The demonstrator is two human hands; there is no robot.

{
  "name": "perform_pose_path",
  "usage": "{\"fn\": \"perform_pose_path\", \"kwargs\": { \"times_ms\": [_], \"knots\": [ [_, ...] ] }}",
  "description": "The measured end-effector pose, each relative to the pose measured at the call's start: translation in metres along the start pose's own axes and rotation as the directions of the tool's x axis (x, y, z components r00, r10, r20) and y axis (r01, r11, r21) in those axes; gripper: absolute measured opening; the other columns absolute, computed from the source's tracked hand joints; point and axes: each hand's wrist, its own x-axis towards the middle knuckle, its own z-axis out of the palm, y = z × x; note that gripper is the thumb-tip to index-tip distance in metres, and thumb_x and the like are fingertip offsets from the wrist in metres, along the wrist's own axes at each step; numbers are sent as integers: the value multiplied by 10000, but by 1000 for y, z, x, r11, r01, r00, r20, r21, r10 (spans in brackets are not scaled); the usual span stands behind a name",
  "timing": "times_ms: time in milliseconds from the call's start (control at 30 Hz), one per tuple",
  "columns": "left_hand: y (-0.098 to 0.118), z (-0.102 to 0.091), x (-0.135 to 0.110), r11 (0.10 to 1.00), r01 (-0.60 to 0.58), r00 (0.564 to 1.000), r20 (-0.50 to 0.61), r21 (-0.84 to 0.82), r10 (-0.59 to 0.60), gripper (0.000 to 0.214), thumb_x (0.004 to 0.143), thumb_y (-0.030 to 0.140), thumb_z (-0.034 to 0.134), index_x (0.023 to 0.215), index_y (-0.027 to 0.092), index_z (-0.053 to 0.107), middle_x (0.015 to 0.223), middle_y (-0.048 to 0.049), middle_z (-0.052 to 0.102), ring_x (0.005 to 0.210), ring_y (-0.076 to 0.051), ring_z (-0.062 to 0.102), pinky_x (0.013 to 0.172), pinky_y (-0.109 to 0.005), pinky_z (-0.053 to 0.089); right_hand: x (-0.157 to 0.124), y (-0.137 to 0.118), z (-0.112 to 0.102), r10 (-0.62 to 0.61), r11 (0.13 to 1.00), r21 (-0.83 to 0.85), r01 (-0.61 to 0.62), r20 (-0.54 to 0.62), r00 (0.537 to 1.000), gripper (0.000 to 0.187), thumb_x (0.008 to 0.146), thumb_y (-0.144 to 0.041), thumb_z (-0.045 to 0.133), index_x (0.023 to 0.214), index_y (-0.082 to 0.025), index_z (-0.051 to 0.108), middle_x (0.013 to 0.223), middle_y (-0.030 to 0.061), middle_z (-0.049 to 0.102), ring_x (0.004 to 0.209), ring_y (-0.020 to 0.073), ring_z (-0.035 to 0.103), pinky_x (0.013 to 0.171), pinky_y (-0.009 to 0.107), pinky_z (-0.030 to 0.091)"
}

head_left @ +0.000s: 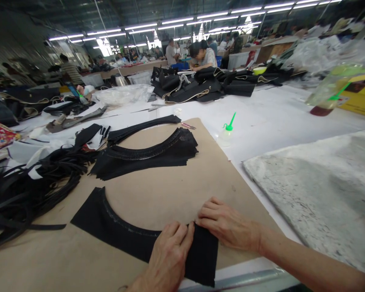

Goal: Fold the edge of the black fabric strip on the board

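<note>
A small squeeze bottle with a green spout stands on the white table covering, beyond the brown paper; its contents look pale and clear. At the far right, a larger clear bottle seems to hold a little dark red liquid, though blur there makes this uncertain. It is near a yellow box. A yellow-green bowl sits farther off among black goods.

The curved black piece lies flat on the near part of the brown paper, its longer part reaching left from the hands. The left hand lies over it with fingers bent, gripping the far edge; the right hand, just beside, closes its curled fingers on that edge near the right end. A stack of black pieces lies farther away.
</note>
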Motion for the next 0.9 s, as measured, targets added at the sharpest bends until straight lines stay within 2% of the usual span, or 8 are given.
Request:
{"fn": "perform_pose_path", "kwargs": {
  "times_ms": [167,367,600,700,900],
  "knots": [
    [2,-2,4,1000,-20,1000,3,6,20,500,784,-24,390,1259,79,510,1038,-112,628,899,-242,569,797,-366,531,-1,0,-7,93,994,54,-93,-1,996,249,963,-179,410,1156,-191,567,927,56,606,888,207,495,828,365,335],
    [4,-6,7,994,53,999,18,-95,-52,472,795,-16,374,1220,115,530,1043,-97,617,911,-234,562,832,-374,532,-3,1,-19,171,972,159,-174,30,985,198,970,-220,420,1087,-211,579,1000,51,592,972,201,513,928,394,320],
    [4,-1,12,989,97,994,62,-113,-91,562,805,-7,385,1342,145,454,1003,-82,610,882,-231,546,798,-382,532,-4,6,-15,99,993,67,-101,26,995,209,908,-139,440,1009,-194,615,927,55,604,905,202,501,829,362,329],
    [5,1,14,990,103,992,83,-96,-95,534,826,4,406,1338,143,470,987,-80,611,869,-237,542,775,-393,535,-6,7,-12,83,996,31,-84,16,996,211,903,-134,446,1001,-188,626,904,60,610,879,205,498,807,358,321],
    [9,2,14,998,2,997,80,56,-7,562,790,-23,443,1342,80,458,998,-82,626,854,-232,550,767,-368,530,-12,8,-10,64,998,25,-64,11,998,299,848,-96,483,1105,-173,614,960,66,620,906,216,495,826,370,315]
  ]
}}
